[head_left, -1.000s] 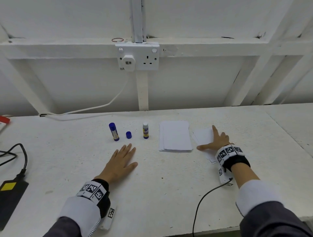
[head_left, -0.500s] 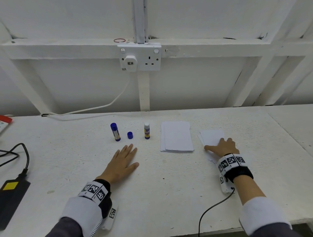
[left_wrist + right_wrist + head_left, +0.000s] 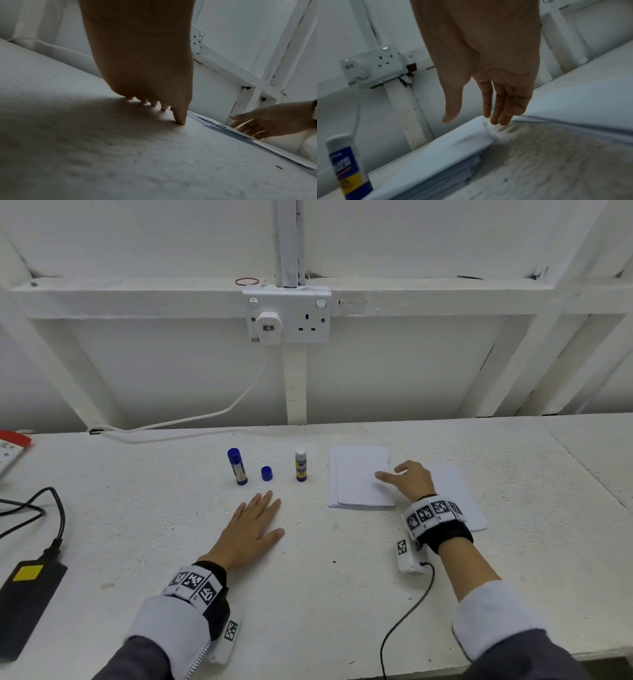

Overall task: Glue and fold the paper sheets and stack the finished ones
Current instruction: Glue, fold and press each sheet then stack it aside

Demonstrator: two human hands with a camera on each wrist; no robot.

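Observation:
A stack of white paper sheets lies on the white table; its edge shows in the right wrist view. My right hand hovers over the stack's right edge, fingers relaxed and holding nothing. Folded white sheets lie just right of that hand. My left hand lies flat on the table, palm down. An uncapped glue stick stands left of the stack, its blue cap beside it. A capped blue glue stick stands further left.
A black power adapter with cables lies at the table's left edge. A wall socket with a white plug and cord sits above the table's back. A black cable trails from my right wrist to the front edge.
My right hand left the folded sheets on the right and moved left to the stack's right edge. The left hand stayed flat on the table.

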